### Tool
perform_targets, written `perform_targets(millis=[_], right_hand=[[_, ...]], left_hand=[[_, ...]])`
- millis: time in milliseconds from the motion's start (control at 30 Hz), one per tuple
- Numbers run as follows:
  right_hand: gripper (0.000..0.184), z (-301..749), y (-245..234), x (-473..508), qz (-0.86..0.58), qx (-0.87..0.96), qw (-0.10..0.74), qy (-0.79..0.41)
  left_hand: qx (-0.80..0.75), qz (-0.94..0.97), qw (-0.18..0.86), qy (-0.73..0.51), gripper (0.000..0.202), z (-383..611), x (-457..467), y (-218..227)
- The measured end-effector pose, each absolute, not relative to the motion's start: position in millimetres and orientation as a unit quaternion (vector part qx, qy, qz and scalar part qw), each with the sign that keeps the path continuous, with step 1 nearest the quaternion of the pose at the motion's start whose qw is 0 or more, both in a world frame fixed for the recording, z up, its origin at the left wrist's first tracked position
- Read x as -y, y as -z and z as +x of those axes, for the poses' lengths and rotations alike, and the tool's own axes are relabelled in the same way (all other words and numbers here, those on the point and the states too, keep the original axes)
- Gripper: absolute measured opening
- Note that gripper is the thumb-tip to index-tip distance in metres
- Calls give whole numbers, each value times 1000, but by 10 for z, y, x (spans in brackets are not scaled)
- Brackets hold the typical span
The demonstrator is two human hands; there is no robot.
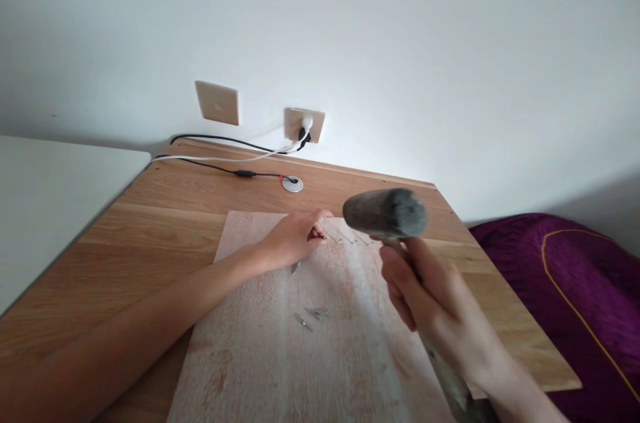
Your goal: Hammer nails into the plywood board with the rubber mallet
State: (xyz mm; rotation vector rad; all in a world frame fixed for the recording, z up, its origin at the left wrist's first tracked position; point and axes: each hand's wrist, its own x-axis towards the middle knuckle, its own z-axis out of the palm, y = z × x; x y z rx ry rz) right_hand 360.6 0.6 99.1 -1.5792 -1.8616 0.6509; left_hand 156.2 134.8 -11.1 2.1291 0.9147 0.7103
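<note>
My right hand (425,289) is wrapped round the handle of a hammer (385,211), whose worn grey head is raised over the far right part of a pale, whitewashed wooden board (280,369). Near the board's far edge my left hand (295,236) is closed in a pinch on a nail (324,238), of which only the tip end shows by the fingers. Just right of it a short row of nails (353,241) stands along the board. Several loose nails (313,316) lie on the middle of the board, and another is partly hidden under my left hand.
The board rests on a wooden desk (165,223) against a white wall. Black and white cables (220,157) run from a wall socket (304,124) past a round cable grommet (293,183). A white surface (60,203) adjoins at left; purple fabric (565,276) lies beyond the right edge.
</note>
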Motion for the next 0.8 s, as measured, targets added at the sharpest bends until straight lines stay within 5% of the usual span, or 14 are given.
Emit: perform_targets(millis=[167, 400, 667, 800], right_hand=[[33, 3591, -1162, 137, -584, 658, 395, -266], [20, 3499, -654, -198, -613, 687, 209, -329], [28, 3572, -1392, 174, -571, 627, 470, -244], [27, 3532, -1024, 97, -587, 638, 413, -279]], left_hand=[[-364, 822, 350, -261, 47, 1563, -1355, 107], [-334, 826, 339, -301, 51, 1547, -1330, 108], [-368, 825, 344, -256, 49, 1553, -1335, 71], [-352, 831, 336, -268, 48, 1550, -1334, 92]])
